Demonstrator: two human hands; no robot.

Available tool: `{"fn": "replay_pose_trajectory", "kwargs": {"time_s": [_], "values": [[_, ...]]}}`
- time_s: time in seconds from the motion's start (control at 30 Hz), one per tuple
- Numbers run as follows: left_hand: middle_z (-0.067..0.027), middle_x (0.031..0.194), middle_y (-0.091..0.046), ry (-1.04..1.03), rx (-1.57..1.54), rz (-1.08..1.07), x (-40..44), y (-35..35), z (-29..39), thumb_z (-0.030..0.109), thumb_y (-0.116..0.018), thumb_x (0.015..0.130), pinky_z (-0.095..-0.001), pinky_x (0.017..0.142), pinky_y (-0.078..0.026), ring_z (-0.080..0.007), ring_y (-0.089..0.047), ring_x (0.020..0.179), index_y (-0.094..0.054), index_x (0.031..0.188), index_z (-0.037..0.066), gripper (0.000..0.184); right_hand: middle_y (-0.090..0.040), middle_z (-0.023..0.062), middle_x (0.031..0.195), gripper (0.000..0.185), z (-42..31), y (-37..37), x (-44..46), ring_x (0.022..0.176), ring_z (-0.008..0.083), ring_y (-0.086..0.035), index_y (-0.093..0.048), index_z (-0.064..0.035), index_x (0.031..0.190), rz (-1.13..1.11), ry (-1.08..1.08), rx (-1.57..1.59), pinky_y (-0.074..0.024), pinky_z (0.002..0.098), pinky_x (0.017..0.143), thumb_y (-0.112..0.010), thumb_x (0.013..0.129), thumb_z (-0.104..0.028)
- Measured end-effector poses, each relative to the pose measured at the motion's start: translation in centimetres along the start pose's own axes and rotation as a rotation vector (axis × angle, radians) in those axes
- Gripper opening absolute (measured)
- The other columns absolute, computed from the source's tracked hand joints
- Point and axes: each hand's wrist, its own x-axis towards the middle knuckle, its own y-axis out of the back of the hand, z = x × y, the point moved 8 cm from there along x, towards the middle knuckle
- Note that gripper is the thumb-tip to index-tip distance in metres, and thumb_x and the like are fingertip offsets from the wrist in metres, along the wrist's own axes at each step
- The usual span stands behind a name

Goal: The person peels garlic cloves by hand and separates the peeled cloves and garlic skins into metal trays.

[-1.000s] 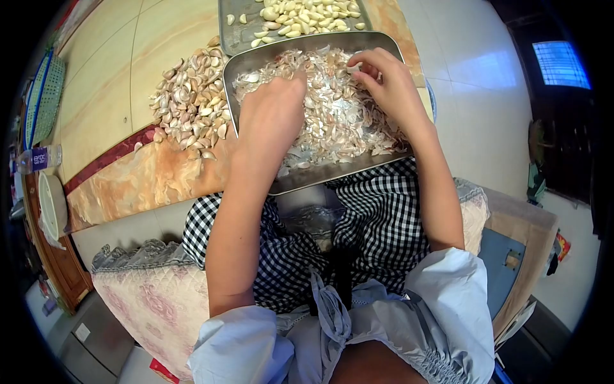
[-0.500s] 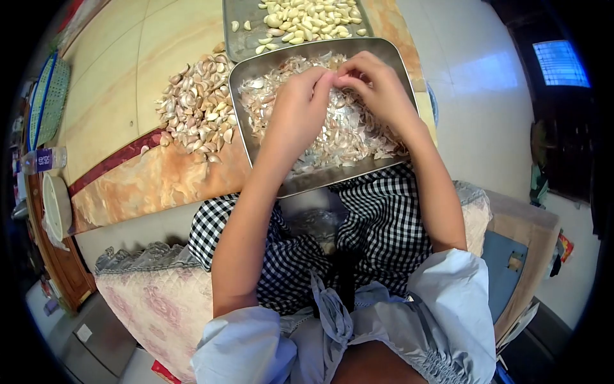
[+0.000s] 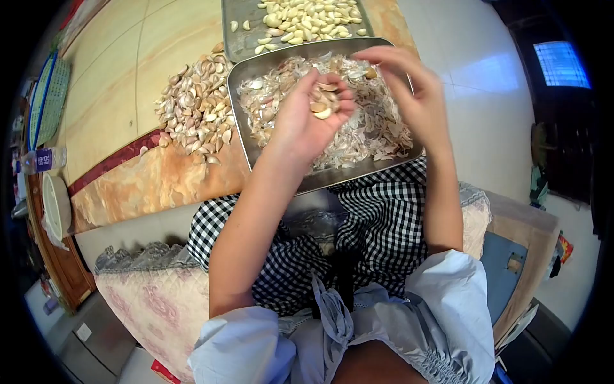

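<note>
Inside the left hand [image 3: 306, 125], one pale clove [image 3: 323, 114] stretches roughly sideways.

The left hand [image 3: 306, 125] is turned palm up and it holds several garlic cloves [image 3: 323, 101] in the bent fingers. The right hand [image 3: 421, 93], a little blurred, is raised over the right side of a metal tray [image 3: 358, 171] with many garlic skins [image 3: 364, 137]. On the table [image 3: 150, 176], unpeeled garlic [image 3: 192, 105] lies in a pile beside this tray. Behind it, a grey tray [image 3: 239, 46] carries peeled cloves [image 3: 313, 20].
</note>
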Motion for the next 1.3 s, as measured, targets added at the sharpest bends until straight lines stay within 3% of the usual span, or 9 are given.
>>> {"fn": "replay_pose_trajectory", "kwargs": {"time_s": [0.07, 0.17, 0.23, 0.3, 0.43, 0.57, 0.73, 0.93, 1.3], "values": [[0.0002, 0.062, -0.044, -0.083, 0.199, -0.414, 0.1, -0.8, 1.7, 0.024, -0.04, 0.092, -0.019, 0.041, -0.033, -0.0066, -0.042, 0.052, -0.046, 0.077, 0.005, 0.025, -0.062, 0.0103, 0.087, 0.025, 2.1, 1.6, -0.6, 0.079, 0.0205, -0.059, -0.059, -0.0007, 0.09, 0.003, -0.18, -0.052, -0.0444, 0.029, 0.072, -0.043, 0.073, 0.008], [0.0064, 0.05, -0.033, -0.276, 0.719, -0.154, -2.3, -2.9, 3.4, 0.028, -0.046, 0.09, -0.0163, 0.035, -0.017, -0.0011, -0.032, 0.044, -0.041, 0.064, 0.01, 0.032, -0.06, 0.0132, 0.082, 0.02, 4.5, 1.1, -2.1, 0.075, 0.0229, -0.058, -0.055, 0.0013, 0.083, -0.226, -0.375, -0.182, -0.0439, 0.0306, 0.068, -0.043, 0.069, 0.009], [0.0009, 0.045, -0.042, -0.299, 1.042, -0.06, -2.3, -3.0, 3.8, 0.027, -0.047, 0.088, -0.0239, 0.036, -0.029, -0.0124, -0.039, 0.038, -0.05, 0.063, 0.004, 0.034, -0.059, 0.0144, 0.079, 0.017, 5.8, -0.1, -3.5, 0.073, 0.0243, -0.057, -0.053, 0.0019, 0.08, -0.385, -0.496, -0.254, -0.0435, 0.0313, 0.066, -0.043, 0.068, 0.008], [-0.0106, 0.049, -0.053, -0.892, 2.01, -0.039, -3.6, -5.2, 3.7, 0.022, -0.048, 0.087, -0.0325, 0.04, -0.04, -0.0231, -0.053, 0.045, -0.054, 0.066, 0.002, 0.03, -0.054, 0.0125, 0.074, 0.027, 5.9, -1.9, -4.0, 0.073, 0.0226, -0.053, -0.047, 0.0032, 0.082, -0.47, -0.498, -0.24, -0.0414, 0.0298, 0.069, -0.032, 0.062, 0.014], [-0.0167, 0.061, -0.058, -0.829, 2.561, 0.18, -2.7, -2.8, 2.1, 0.02, -0.047, 0.085, -0.0448, 0.053, -0.045, -0.0323, -0.057, 0.056, -0.057, 0.096, 0.007, 0.02, -0.056, 0.0132, 0.085, 0.035, 5.5, -3.2, -2.8, 0.083, 0.0196, -0.056, -0.048, 0.0018, 0.092, -0.379, -0.383, 0.206, -0.0425, 0.0279, 0.075, -0.031, 0.065, 0.016], [-0.0158, 0.063, -0.058, -0.735, 2.558, -0.097, -2.3, -2.8, -0.1, 0.016, -0.047, 0.083, -0.0421, 0.053, -0.047, -0.0319, -0.059, 0.058, -0.053, 0.106, 0.014, 0.024, -0.058, 0.0113, 0.086, 0.025, 5.2, 0.3, -2.7, 0.082, 0.0186, -0.058, -0.049, -0.0001, 0.096, -0.279, -0.377, -0.184, -0.0438, 0.0287, 0.075, -0.038, 0.076, 0.01], [-0.0167, 0.065, -0.059, -0.705, 2.631, 0.039, -1.5, -1.8, 0.8, 0.014, -0.046, 0.081, -0.043, 0.054, -0.047, -0.0321, -0.059, 0.061, -0.053, 0.107, 0.016, 0.026, -0.06, 0.0132, 0.085, 0.012, 4.0, 1.2, -4.4, 0.08, 0.0276, -0.058, -0.051, 0.0002, 0.09, -0.438, -0.409, -0.469, -0.0445, 0.0326, 0.07, -0.046, 0.079, 0.001], [-0.0177, 0.067, -0.059, -0.75, 2.65, 0.166, -2.3, -2.4, 2.2, 0.011, -0.046, 0.081, -0.0437, 0.057, -0.047, -0.0332, -0.06, 0.064, -0.055, 0.102, 0.009, 0.023, -0.058, 0.0148, 0.085, 0.038, 3.3, -1.5, -7.7, 0.084, 0.0331, -0.055, -0.043, -0.0032, 0.101, -0.788, -0.488, -0.789, -0.0445, 0.0407, 0.07, -0.063, 0.068, -0.006], [-0.0188, 0.069, -0.059, -0.755, 2.604, 0.164, -2.8, -2.7, 2.5, 0.017, -0.045, 0.084, -0.0444, 0.058, -0.046, -0.0348, -0.059, 0.066, -0.056, 0.092, 0.007, 0.018, -0.061, 0.0118, 0.092, 0.021, 3.8, -1.7, -2.8, 0.082, 0.0198, -0.06, -0.053, -0.0011, 0.101, -0.33, -0.312, -0.178, -0.047, 0.0298, 0.072, -0.053, 0.081, -0.006]]}}
